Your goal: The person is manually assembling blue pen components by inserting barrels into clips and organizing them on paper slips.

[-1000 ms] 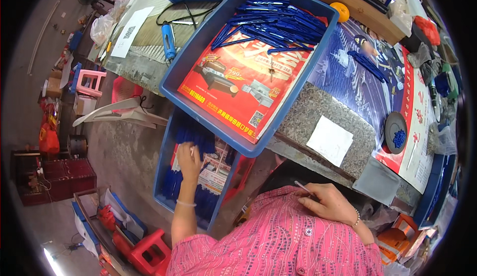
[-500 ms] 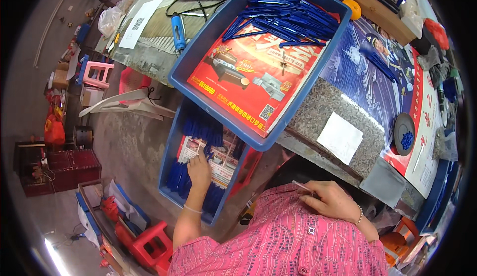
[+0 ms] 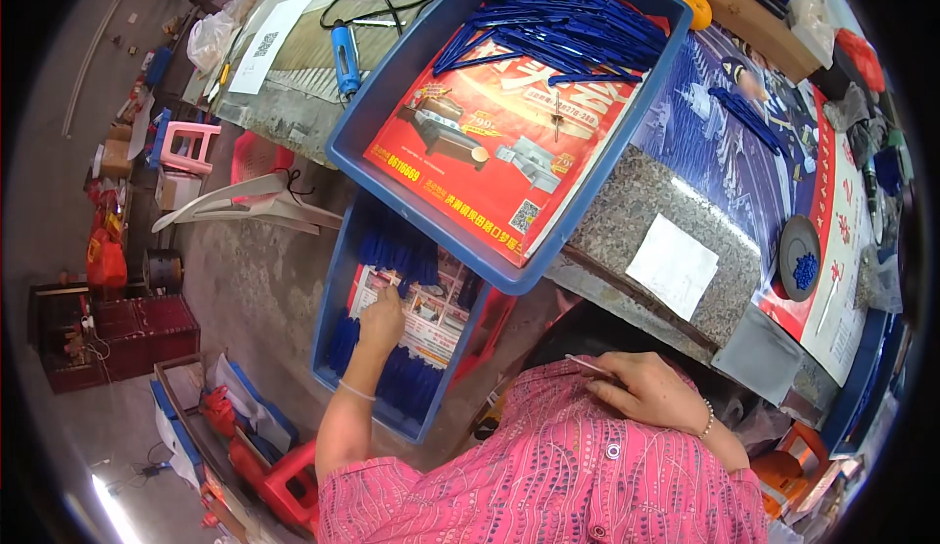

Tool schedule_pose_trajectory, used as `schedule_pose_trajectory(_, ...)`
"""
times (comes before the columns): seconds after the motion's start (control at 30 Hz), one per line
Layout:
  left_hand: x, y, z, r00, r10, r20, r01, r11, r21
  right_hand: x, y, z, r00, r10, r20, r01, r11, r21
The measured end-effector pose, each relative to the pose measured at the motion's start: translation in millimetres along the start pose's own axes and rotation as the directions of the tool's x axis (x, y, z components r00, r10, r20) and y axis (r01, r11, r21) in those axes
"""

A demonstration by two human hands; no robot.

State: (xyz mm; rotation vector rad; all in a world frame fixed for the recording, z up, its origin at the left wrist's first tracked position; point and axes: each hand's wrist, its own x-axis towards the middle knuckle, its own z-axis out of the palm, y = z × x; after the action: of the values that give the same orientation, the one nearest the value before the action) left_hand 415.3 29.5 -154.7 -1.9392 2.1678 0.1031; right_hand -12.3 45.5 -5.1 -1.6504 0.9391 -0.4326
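My left hand [image 3: 382, 321] reaches into the lower blue tray [image 3: 328, 343], over the printed paper lining it. Its fingers are drawn together beside a row of slim dark-blue pieces [image 3: 399, 253]; whatever they hold is hidden. More slim blue pieces [image 3: 409, 382] lie in rows at the tray's near end. Against the pink patterned shirt, my right hand [image 3: 648, 392] is closed on a thin whitish stick [image 3: 587, 363] that pokes out to the left. The larger blue tray [image 3: 436, 236] above has a red printed sheet and a heap of blue pens [image 3: 563, 25].
On the table's right stands a round dark dish [image 3: 795, 275] of small blue parts, with a folded white cloth [image 3: 672, 266] nearer. Several blue pens [image 3: 749, 121] lie on the poster. A blue electric screwdriver [image 3: 346, 59] and a yellow-orange tape roll [image 3: 694, 9] flank the large tray.
My left hand has moved a little left and nearer to me within the lower tray. The right hand stays almost in place with the stick.
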Motion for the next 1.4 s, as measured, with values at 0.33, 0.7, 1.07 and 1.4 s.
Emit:
schedule_pose_trajectory(0.33,21.9,-16.7,-60.8,0.995,-0.079,-0.056,0.068,0.982,-0.176,4.9,-0.4,1.9,1.0,0.012,0.024,-0.012,1.0,-0.013)
schedule_pose_trajectory(0.7,86.4,-12.0,-38.4,0.998,-0.069,0.011,0.07,0.975,-0.212,-2.3,-2.9,-3.2,0.996,0.085,0.01,-0.084,0.994,-0.063)
schedule_pose_trajectory(1.07,10.6,22.6,-8.2,0.912,-0.35,-0.215,0.177,0.806,-0.565,8.1,-0.4,-3.2,0.999,0.051,0.011,-0.05,0.999,-0.012)
schedule_pose_trajectory(1.4,-4.6,22.8,31.9,0.914,-0.298,-0.275,0.148,0.877,-0.458,8.5,1.6,-2.4,0.999,0.035,0.032,-0.035,0.999,0.0)
